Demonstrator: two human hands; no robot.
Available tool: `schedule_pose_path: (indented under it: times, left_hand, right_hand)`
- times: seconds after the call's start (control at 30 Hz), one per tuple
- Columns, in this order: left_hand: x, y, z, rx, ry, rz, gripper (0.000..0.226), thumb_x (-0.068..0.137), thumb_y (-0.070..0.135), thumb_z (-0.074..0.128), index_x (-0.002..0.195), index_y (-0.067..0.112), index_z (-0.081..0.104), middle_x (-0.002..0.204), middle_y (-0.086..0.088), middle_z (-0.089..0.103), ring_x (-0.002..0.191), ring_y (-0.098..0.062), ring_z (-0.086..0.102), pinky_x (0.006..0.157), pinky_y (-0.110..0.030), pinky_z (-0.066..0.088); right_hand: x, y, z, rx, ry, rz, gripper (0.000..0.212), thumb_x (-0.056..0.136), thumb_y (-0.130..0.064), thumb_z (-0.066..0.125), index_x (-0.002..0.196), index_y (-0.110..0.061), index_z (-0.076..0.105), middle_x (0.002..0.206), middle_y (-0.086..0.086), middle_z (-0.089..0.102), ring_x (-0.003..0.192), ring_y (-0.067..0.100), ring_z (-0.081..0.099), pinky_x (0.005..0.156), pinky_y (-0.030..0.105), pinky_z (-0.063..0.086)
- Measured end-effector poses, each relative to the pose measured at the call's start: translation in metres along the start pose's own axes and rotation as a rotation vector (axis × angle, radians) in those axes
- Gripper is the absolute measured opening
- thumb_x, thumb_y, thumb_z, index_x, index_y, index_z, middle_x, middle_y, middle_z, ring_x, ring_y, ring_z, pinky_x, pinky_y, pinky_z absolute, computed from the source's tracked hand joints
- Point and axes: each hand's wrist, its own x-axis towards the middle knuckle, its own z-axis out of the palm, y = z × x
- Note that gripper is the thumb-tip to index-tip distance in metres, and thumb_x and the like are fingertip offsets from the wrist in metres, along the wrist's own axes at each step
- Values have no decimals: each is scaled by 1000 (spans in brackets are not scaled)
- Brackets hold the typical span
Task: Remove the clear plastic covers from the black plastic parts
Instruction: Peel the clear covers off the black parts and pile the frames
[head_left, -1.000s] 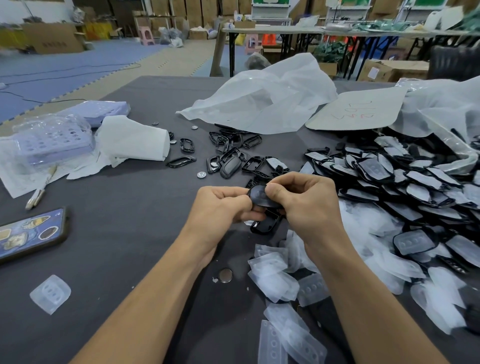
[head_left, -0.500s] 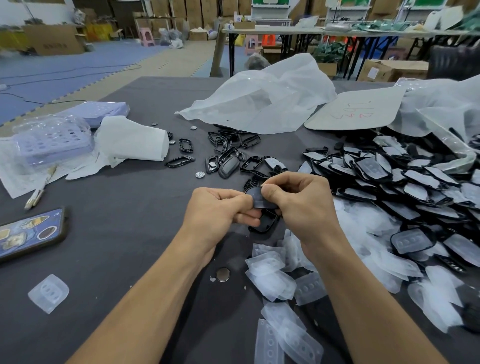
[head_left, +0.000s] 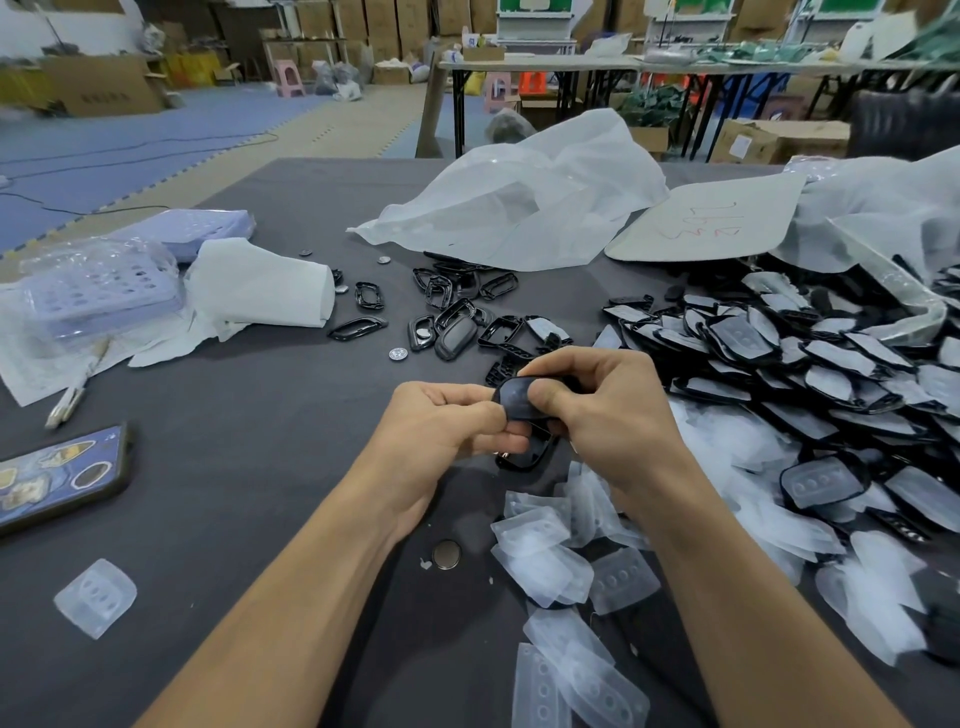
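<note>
Dark grey, matte tabletop (head_left: 234, 467) in a warehouse room with stacked cardboard boxes (head_left: 104, 88) and blue floor mats (head_left: 156, 135). My left hand (head_left: 441, 431) and right hand (head_left: 608, 410) both have their grip closed, pinching one glossy, rounded black part (head_left: 517, 397) above mid-tabletop. Frosted, dimpled clear covers (head_left: 545, 561) lie heaped just below it, and covered parts (head_left: 831, 364) are piled to the right.

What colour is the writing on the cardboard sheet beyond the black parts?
Red, on the pale cardboard sheet, seen in the head view.

Black plastic parts (head_left: 810, 364): glossy. Clear covers (head_left: 545, 561): frosted, soft-looking plastic. Worktop (head_left: 249, 415): matt grey cloth; coin cell (head_left: 446, 554): dull metal.
</note>
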Motion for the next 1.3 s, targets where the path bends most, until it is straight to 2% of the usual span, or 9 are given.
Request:
schedule_pose_path:
  times: [0.17,0.3,0.5,0.67,0.8,0.93,1.03,1.17,1.3]
  left_hand:
    - [1,0,1,-11,13,-2,25,90,-2,65,75,7,82,83,-21,78,68,-22,77,69,-22,59]
    - [0,0,2,25,42,14,24,90,0,66,74,8,83,81,-21,78,64,-20,76,66,-21,58]
    - [2,-2,4,64,87,23,21,87,1,67,73,7,82,78,-20,78,66,-22,76,66,-23,60]
    - [2,-3,3,100,113,58,21,91,4,70,74,7,81,76,-19,77,63,-24,75,65,-24,59]
    - [5,-4,4,57,186,71,23,89,1,71,69,7,80,71,-19,76,55,-23,72,60,-24,59]
    - [2,-4,5,78,178,119,11,84,12,74,78,11,83,72,-14,77,58,-21,72,62,-25,59]
    - [1,-3,6,88,175,163,12,87,10,74,82,14,84,74,-13,78,60,-21,72,63,-28,59]
    - [3,-1,3,99,202,182,22,90,0,72,76,13,83,73,-14,78,57,-23,73,62,-28,60]
    - [2,1,4,86,219,203,26,88,-3,72,73,15,82,68,-15,76,53,-21,71,60,-27,61]
  right_hand:
    - [0,0,1,-6,-7,-8,28,89,2,67,77,-21,79,70,5,75,59,11,61,57,27,52]
    - [-2,-2,2,-11,-9,-10,28,90,3,66,78,-19,79,64,-1,71,52,6,57,54,23,49]
    - [-5,-4,2,-53,15,-10,22,87,-5,71,78,-22,80,70,4,74,60,12,60,62,40,56]
    - [-6,-4,2,-37,13,-3,20,87,-4,72,80,-21,80,68,2,74,58,10,62,59,31,54]
    - [-8,-5,1,146,-9,65,18,87,0,72,92,-16,79,65,1,70,52,12,61,50,21,49]
    - [-10,-7,2,92,-4,5,24,81,4,75,90,-18,78,65,2,72,52,13,63,51,23,53]
    - [-10,-8,4,105,-28,-10,21,82,7,75,86,-13,79,67,14,73,52,16,64,49,25,53]
    - [-8,-8,4,239,-83,51,27,88,14,66,93,-9,78,67,15,72,55,21,66,52,27,57]
    - [-5,-9,-3,373,-161,160,38,92,20,51,96,-7,78,80,16,77,61,28,72,57,26,59]
